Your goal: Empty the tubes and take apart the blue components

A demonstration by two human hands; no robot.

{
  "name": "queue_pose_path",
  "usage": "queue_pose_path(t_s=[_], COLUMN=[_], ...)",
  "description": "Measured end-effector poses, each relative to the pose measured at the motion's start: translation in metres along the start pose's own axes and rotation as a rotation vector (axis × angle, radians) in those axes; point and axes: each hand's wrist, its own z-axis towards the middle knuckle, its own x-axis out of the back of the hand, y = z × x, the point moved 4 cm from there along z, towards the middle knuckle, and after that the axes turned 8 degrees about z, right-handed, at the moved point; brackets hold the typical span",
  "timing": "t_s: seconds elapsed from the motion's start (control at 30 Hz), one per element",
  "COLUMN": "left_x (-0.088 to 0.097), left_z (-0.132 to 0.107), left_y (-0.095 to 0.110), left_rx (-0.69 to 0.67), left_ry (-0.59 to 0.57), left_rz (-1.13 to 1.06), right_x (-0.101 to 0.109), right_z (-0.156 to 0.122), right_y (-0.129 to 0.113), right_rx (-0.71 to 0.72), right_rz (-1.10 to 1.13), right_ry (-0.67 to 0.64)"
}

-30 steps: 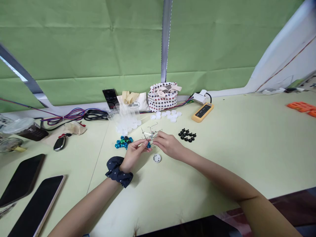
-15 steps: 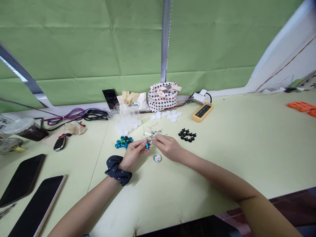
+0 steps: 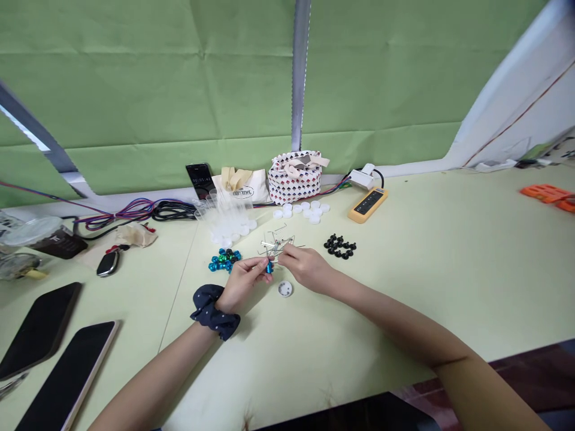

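Note:
A small shiny blue metal part point(image 3: 269, 266) is pinched between the fingertips of my left hand point(image 3: 247, 275). Just to its right, my right hand point(image 3: 305, 266) is closed in a pinch close to the blue part; what sits in its fingers is too small to make out. Thin bent metal wires point(image 3: 271, 244) lie in a loose pile right behind both hands. Below the fingertips is a small round white dish point(image 3: 285, 289) with tiny dark bits in it. Left of my left hand sits a cluster of blue, green and black metal parts point(image 3: 220, 261).
Black knob-like pieces point(image 3: 340, 246) lie to the right. Clear plastic tubes point(image 3: 224, 215) and white caps point(image 3: 314, 209) are farther back. Behind them stand a patterned pouch point(image 3: 294, 182), a phone point(image 3: 200, 178) and a yellow power strip point(image 3: 368, 205). Two dark phones point(image 3: 67, 377) lie front left.
Both hands stay nearly in place, with only slight finger movement at the blue part. The view has shifted a little.

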Motion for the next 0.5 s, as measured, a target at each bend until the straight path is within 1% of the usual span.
queue_pose_path(t_s=[0.1, 0.2, 0.27, 0.33, 0.4, 0.5], left_x=[-0.001, -0.001, -0.001, 0.000, 0.002, 0.002], left_z=[0.000, 0.000, 0.000, 0.001, 0.001, 0.001], left_y=[-0.001, -0.001, -0.001, -0.001, -0.002, 0.001], left_rx=[0.041, 0.047, 0.039, 0.033, 0.014, -0.057], left_ry=[-0.049, -0.057, -0.043, -0.025, -0.005, 0.018], left_rz=[-0.057, -0.090, -0.097, -0.082, -0.039, 0.050], right_x=[0.001, 0.000, -0.001, -0.002, -0.001, 0.002], right_z=[-0.001, -0.002, -0.002, -0.001, 0.001, 0.004], right_y=[-0.005, -0.005, -0.003, 0.001, 0.005, 0.011], right_rx=[0.108, 0.127, 0.085, 0.013, -0.071, -0.218], right_rz=[-0.111, -0.124, -0.076, 0.026, 0.178, 0.466], right_ry=[0.006, 0.017, 0.022, 0.026, 0.040, 0.043])
